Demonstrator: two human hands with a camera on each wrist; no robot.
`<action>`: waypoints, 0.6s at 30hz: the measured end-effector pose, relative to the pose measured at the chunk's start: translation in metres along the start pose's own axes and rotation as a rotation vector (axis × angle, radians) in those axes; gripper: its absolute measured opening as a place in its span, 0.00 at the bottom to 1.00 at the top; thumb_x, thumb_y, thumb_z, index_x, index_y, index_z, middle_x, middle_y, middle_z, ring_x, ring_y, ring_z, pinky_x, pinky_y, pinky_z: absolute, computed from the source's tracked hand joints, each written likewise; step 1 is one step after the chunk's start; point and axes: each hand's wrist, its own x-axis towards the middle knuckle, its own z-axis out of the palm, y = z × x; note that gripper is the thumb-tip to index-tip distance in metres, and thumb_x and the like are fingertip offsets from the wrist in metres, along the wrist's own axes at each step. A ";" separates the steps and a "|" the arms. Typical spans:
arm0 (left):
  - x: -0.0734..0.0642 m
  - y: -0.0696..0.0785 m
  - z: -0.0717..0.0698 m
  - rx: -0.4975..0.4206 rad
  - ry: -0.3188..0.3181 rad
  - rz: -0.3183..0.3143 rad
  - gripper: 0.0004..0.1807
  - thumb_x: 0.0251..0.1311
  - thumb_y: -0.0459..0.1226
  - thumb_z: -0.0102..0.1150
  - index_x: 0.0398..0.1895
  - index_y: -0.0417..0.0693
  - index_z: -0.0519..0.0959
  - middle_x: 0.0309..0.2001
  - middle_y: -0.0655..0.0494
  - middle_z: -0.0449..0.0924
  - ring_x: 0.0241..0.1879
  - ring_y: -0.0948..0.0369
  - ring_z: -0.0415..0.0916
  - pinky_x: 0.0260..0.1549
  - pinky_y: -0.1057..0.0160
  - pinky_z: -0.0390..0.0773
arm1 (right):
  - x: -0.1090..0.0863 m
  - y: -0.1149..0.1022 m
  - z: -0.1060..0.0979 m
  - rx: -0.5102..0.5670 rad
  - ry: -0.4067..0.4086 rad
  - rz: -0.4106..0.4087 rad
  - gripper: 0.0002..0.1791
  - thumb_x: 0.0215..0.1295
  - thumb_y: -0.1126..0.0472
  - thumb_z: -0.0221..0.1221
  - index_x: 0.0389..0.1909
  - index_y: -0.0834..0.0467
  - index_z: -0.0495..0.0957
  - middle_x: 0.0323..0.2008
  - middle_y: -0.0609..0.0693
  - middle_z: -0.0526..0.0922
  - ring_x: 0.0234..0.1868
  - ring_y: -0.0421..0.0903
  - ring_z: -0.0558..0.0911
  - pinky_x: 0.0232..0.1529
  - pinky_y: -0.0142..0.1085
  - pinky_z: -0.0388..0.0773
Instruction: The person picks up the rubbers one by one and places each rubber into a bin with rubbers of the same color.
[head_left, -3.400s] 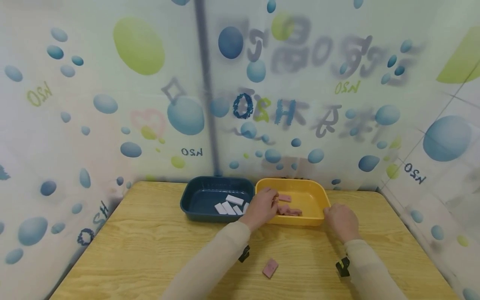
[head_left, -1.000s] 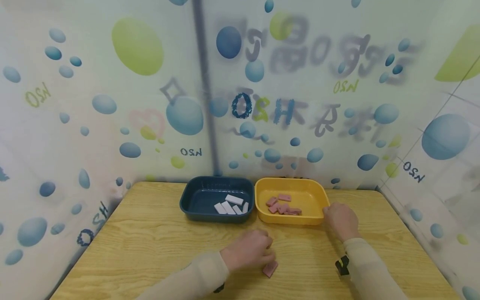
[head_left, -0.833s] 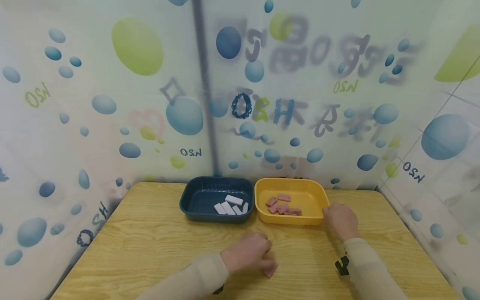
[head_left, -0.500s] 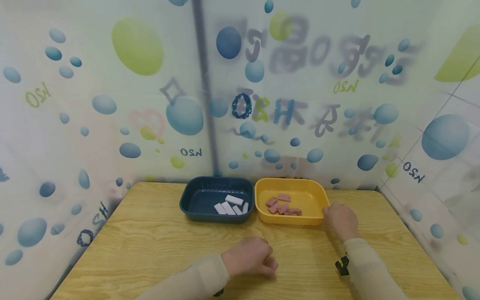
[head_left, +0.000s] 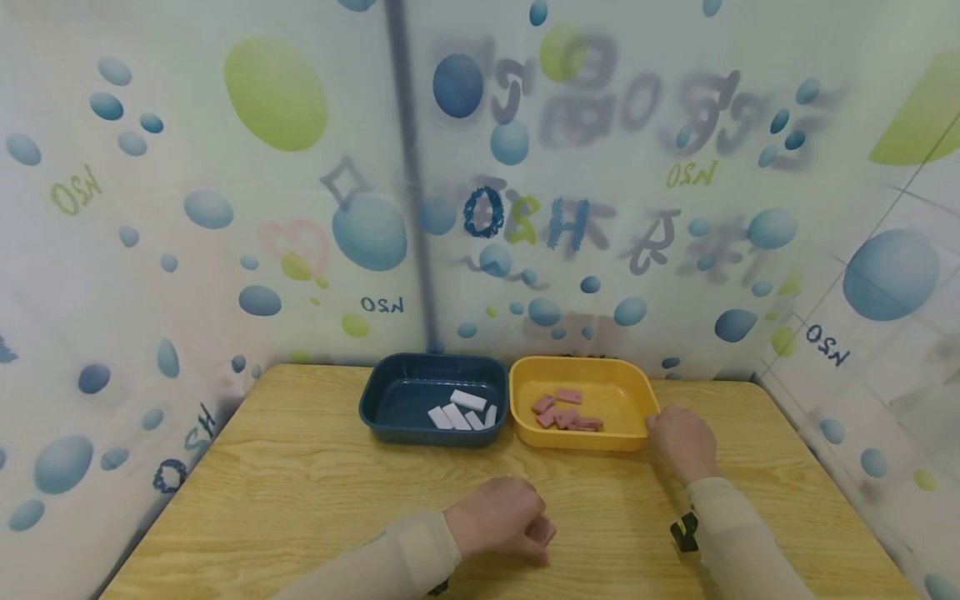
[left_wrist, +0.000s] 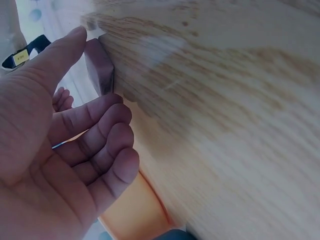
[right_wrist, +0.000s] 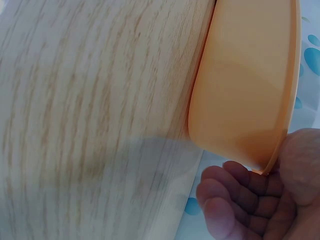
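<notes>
My left hand (head_left: 497, 515) is low over the front middle of the table, thumb and index finger about a small flat pink block (head_left: 543, 530). In the left wrist view the block (left_wrist: 100, 66) lies between the thumb tip and the index fingertip at the tabletop, and the other fingers curl loosely beside it. My right hand (head_left: 684, 443) grips the right front corner of a yellow tray (head_left: 581, 442). The right wrist view has that tray's rim (right_wrist: 295, 70) running between thumb and curled fingers. Several pink blocks (head_left: 568, 396) lie inside the yellow tray, mostly toward its left.
A dark blue tray (head_left: 431, 435) with several white blocks (head_left: 468, 400) stands left of the yellow one, their sides nearly touching. Both trays sit along the back of the wooden table (head_left: 300, 475), before a patterned curtain (head_left: 360, 250).
My left hand came back from the yellow tray to the loose pink block, then closed thumb and finger about it. The block has turned slightly. My right hand has stayed at the tray corner.
</notes>
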 end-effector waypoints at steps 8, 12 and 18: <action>0.000 -0.001 -0.001 0.057 0.007 -0.016 0.18 0.56 0.54 0.74 0.21 0.58 0.78 0.19 0.72 0.69 0.20 0.74 0.64 0.21 0.76 0.64 | 0.001 0.000 -0.001 -0.022 0.005 -0.030 0.22 0.71 0.63 0.47 0.13 0.58 0.67 0.16 0.51 0.67 0.20 0.47 0.68 0.19 0.39 0.69; -0.001 -0.001 -0.001 0.049 0.007 -0.018 0.17 0.57 0.53 0.75 0.21 0.58 0.79 0.19 0.72 0.69 0.20 0.74 0.64 0.21 0.77 0.64 | 0.001 -0.001 -0.001 0.001 -0.012 0.008 0.22 0.71 0.61 0.47 0.13 0.58 0.67 0.16 0.51 0.68 0.20 0.47 0.68 0.19 0.39 0.68; -0.004 0.003 -0.002 0.044 0.001 -0.027 0.17 0.57 0.51 0.74 0.20 0.58 0.77 0.19 0.72 0.68 0.20 0.74 0.64 0.21 0.77 0.63 | 0.001 -0.002 0.000 -0.016 -0.058 0.030 0.23 0.73 0.59 0.47 0.15 0.58 0.67 0.17 0.50 0.67 0.20 0.47 0.68 0.20 0.37 0.67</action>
